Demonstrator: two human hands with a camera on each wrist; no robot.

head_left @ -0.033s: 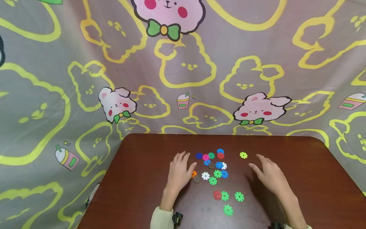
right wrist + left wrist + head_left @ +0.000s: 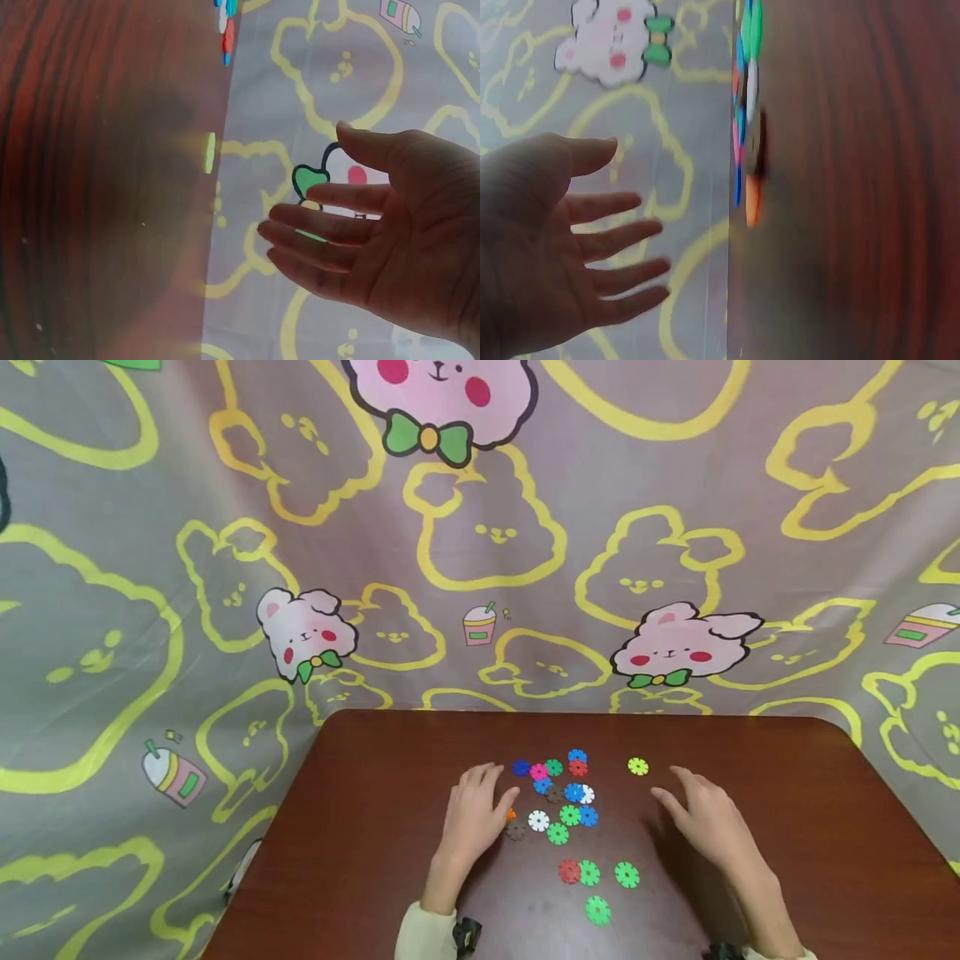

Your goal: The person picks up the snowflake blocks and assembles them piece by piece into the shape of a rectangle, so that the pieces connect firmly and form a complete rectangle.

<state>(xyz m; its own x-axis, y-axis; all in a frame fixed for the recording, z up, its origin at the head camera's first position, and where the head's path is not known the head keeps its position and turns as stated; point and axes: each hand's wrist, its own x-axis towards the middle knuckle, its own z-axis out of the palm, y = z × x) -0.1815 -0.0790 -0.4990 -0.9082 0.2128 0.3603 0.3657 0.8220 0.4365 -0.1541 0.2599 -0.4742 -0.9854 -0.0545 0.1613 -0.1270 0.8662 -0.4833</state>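
My left hand [image 2: 471, 814] hovers over the table at the left of a loose group of notched plastic discs, empty, fingers spread. Its thumb side overlaps an orange disc [image 2: 512, 814], and a brown disc [image 2: 515, 830] lies just below the thumb. In the left wrist view the left hand [image 2: 577, 240] holds nothing. My right hand [image 2: 708, 818] is held over the table on the right, also empty. Closest to its fingertips lies a yellow disc [image 2: 638, 767]. The right wrist view has the right hand [image 2: 360, 225] with straight fingers, apart from the yellow disc [image 2: 210, 153].
Between the hands lie several more discs, among them a white one [image 2: 538, 821], a pink one [image 2: 539, 772] and a red one [image 2: 578, 768]. Nearer me are a red disc [image 2: 569, 872] and several green ones [image 2: 627, 875]. A patterned cloth [image 2: 480, 677] hangs behind the brown table [image 2: 360, 827].
My left hand has shifted slightly to the right, its fingertips a little lower and covering more of the orange disc. The right hand and the discs stay put.
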